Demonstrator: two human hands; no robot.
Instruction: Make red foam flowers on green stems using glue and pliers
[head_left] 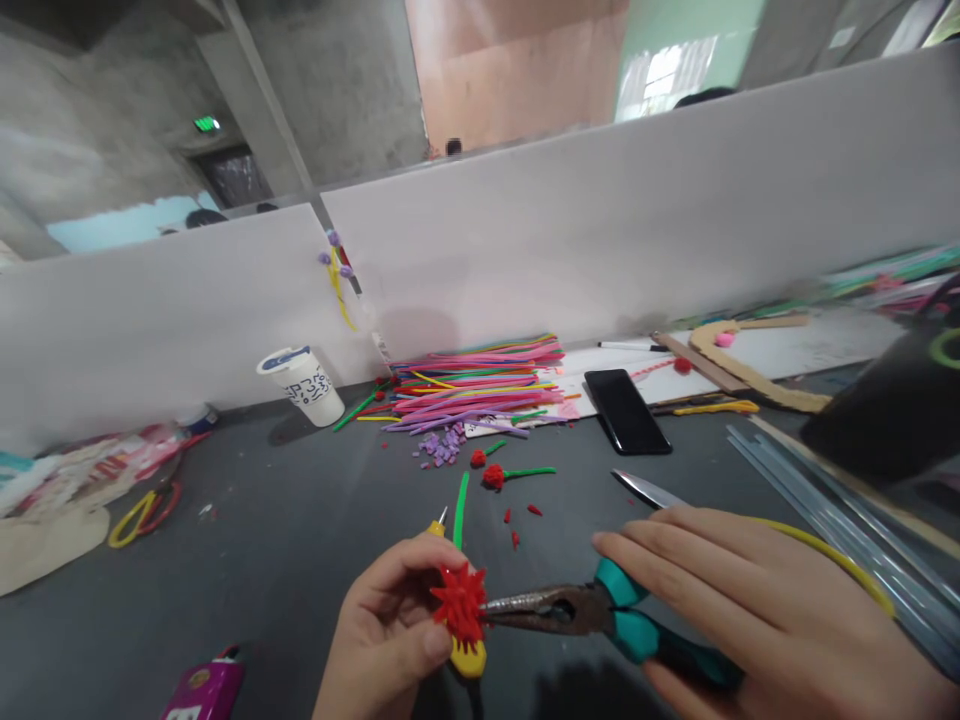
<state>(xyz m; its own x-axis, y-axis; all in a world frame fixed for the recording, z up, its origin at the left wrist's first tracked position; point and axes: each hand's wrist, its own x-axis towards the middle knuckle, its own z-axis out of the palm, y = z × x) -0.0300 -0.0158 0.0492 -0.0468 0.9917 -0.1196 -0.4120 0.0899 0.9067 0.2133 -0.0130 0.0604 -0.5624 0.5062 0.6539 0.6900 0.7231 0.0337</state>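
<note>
My left hand (394, 625) pinches a spiky red flower (459, 600) between thumb and fingers. A green pipe cleaner stem (460, 505) rises behind it. My right hand (757, 610) is wrapped round needle-nose pliers (562, 608) with teal handles, their tips touching the flower's right side. Partly hidden under my left hand lies a yellow tool with a metal tip (469, 660). Scissors (649, 488) lie partly under my right hand, blade pointing left. Beyond the pliers are small red pieces (515, 540) and two finished-looking red flowers on green stems, one a red ball flower (493, 476).
A bundle of coloured pipe cleaners (480, 385) lies by the white partition (562, 250), with cut purple bits (442, 447) before it. Around are a paper cup (304, 388), phone (627, 411), purple box (204, 690), red-yellow scissors (135, 518), clear sticks (832, 520) and a black container (885, 400).
</note>
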